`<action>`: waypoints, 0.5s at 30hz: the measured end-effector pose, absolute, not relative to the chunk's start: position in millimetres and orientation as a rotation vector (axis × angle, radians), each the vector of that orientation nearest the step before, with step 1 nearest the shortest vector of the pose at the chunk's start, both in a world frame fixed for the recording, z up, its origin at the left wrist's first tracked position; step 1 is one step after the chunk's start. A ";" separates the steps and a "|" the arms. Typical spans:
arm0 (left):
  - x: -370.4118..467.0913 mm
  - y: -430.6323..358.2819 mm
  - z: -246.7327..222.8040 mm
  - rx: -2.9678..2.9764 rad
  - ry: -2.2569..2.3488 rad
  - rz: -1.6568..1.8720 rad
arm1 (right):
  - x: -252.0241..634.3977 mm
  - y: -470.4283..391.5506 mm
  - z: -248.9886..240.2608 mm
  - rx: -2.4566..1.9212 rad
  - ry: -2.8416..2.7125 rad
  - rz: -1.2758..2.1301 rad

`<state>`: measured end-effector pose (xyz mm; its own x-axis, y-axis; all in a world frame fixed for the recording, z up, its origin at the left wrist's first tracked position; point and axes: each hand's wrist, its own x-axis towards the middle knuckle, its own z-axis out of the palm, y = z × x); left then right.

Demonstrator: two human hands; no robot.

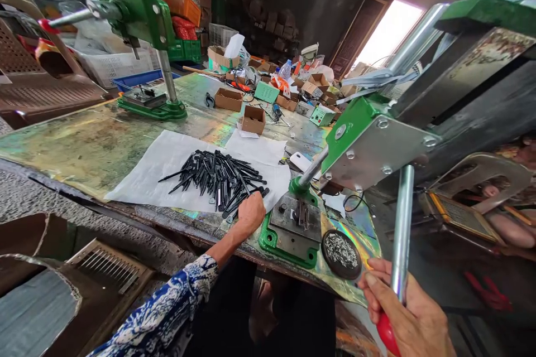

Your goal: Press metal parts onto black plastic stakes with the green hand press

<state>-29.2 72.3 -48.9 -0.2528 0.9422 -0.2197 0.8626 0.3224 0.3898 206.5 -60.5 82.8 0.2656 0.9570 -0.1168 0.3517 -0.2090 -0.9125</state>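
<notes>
My left hand (252, 213) is closed at the near right edge of a pile of slim black pen-shaped pieces (215, 175), which lie on a white sheet (138, 178). One black piece appears pinched at its fingertips, though its end is hidden. My right hand (412, 307) wraps round the steel lever (402, 234) of a green hand press, above its red knob (388, 334). Its thumb and fingertips come together beside a round dark dish (325, 254) of small silvery metal parts (342, 251). Between my hands stands the press base (295, 228) with a small metal fixture on top.
The green press head (368, 145) overhangs the table's right side. A second green press (153, 106) stands at the far left. Small cardboard boxes (228, 99), tools and clutter fill the back of the table. Plastic chairs (54, 78) and a cardboard carton (37, 290) stand around it.
</notes>
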 end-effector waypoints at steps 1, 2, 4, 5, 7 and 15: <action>-27.7 70.8 -50.6 1.629 2.196 0.257 | 207.1 -60.9 82.6 -1.723 -1.215 0.938; -26.3 69.3 -52.3 1.657 2.205 0.254 | 207.5 -61.3 82.3 -1.726 -1.214 0.947; -23.8 67.3 -55.6 1.692 2.223 0.252 | 207.7 -62.2 82.3 -1.729 -1.185 0.978; -22.8 66.9 -56.9 1.699 2.232 0.250 | 207.7 -62.8 83.0 -1.722 -1.159 1.003; -21.3 67.6 -58.3 1.693 2.240 0.241 | 208.4 -64.3 86.6 -1.687 -1.102 1.070; -23.7 70.3 -50.6 1.631 2.189 0.205 | 230.9 -68.9 118.3 -1.550 -0.942 1.425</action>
<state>-23.7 70.3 -50.6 -0.2379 0.9441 -0.2284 0.8851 0.3076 0.3493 230.9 -68.9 118.3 0.0838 0.9165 -0.3912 0.0005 -0.3926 -0.9197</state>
